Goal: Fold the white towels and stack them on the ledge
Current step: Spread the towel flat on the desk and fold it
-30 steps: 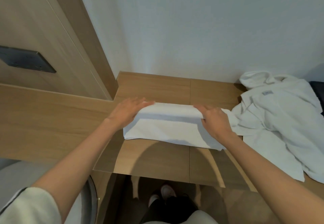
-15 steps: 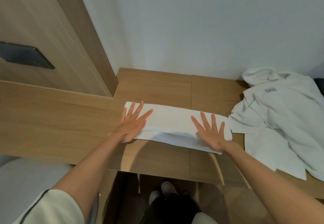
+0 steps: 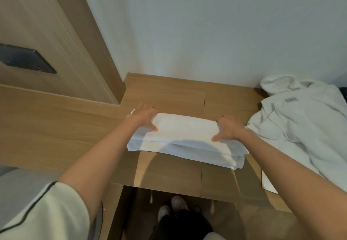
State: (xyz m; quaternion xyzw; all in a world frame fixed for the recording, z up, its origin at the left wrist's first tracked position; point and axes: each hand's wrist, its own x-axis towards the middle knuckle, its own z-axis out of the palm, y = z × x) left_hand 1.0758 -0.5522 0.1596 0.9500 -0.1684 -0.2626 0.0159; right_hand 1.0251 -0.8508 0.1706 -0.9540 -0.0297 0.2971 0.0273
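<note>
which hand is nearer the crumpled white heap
Right. The right hand grips the folded towel at its end beside the heap; the left hand grips the far end.

The person wears a cream short sleeve (image 3: 37, 209) on the left arm, seen below and left of the ledge (image 3: 169, 172). It is loose at the cuff, with a thin dark line of piping curving across it. Both forearms are bare, and below the ledge's near edge show two pale shoes (image 3: 173, 207) with rounded toes, dark trousers (image 3: 180, 226) nearer the camera, and a bit of pale cloth (image 3: 213, 237) just right of the trousers.
</note>
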